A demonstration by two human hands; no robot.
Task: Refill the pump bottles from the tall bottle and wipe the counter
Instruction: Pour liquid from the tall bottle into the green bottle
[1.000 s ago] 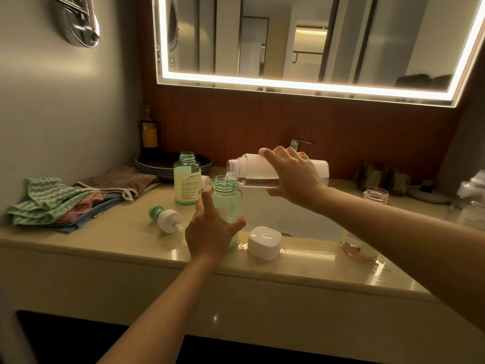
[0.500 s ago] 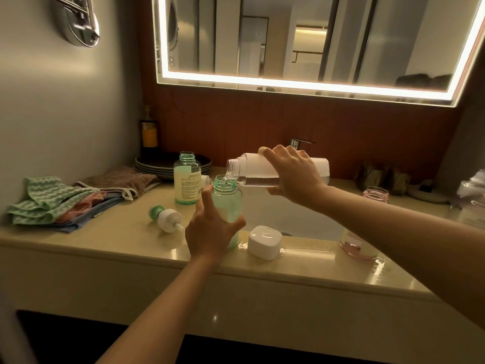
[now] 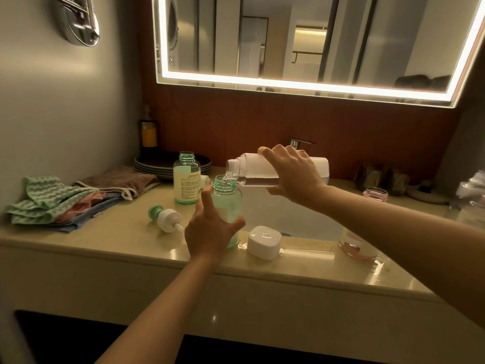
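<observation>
My right hand (image 3: 294,177) grips the tall clear bottle (image 3: 252,170), tipped almost level with its open mouth over the green pump bottle (image 3: 227,203). Clear liquid runs from that mouth into the green bottle's neck. My left hand (image 3: 208,231) holds the green bottle upright on the counter (image 3: 126,240). A second green bottle (image 3: 186,179) with a white label stands open behind it. A pump head (image 3: 165,218) lies on the counter to the left. A pink bottle (image 3: 374,195) stands open at the right, partly hidden by my right forearm.
A white square cap (image 3: 264,242) lies beside the green bottle at the sink's front rim. Folded cloths (image 3: 55,200) are piled at the left, dark plates (image 3: 157,164) stacked behind them. The white sink basin (image 3: 288,216) lies under my right arm.
The tall bottle has tipped slightly further and liquid now runs into the green bottle. Both hands stay where they were.
</observation>
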